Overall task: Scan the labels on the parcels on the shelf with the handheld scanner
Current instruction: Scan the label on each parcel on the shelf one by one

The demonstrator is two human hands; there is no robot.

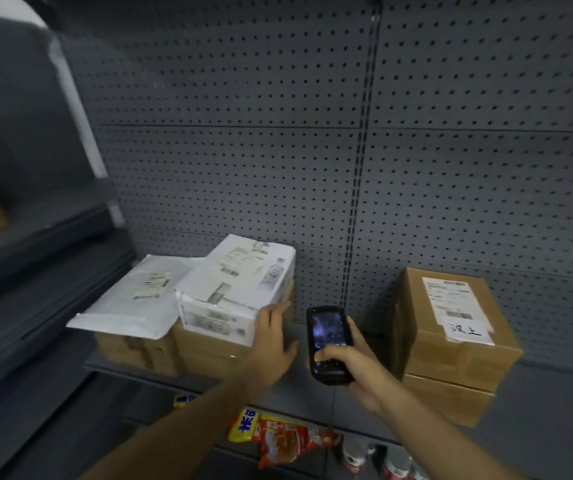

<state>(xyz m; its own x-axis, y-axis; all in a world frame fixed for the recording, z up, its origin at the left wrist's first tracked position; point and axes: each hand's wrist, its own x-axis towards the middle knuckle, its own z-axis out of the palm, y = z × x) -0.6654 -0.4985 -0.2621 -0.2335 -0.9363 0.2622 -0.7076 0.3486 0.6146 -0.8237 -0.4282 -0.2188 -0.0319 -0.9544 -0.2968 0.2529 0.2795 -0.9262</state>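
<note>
Shelf (288,393): grey, carries parcels.
Brown box (451,327): right, labelled on top.
White parcel (240,282): left – atop cartons.
Left hand (273,341): fingers straight, touching it.
Right hand (351,365): gripping scanner (326,341) – between parcels.

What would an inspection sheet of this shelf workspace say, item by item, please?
Surface: grey metal shelf in front of a perforated back panel.
Job's things: white printed box and white mailer, both on brown cartons at left; stack of two brown boxes at right, with its label on top; handheld scanner, screen lit.
Clutter: snack packets and cans on the shelf below.
Hands: left hand rests flat against the white printed box; right hand grips the scanner.
Cables: nothing seen.
Surroundings: another shelf unit at left, blurred.
</note>
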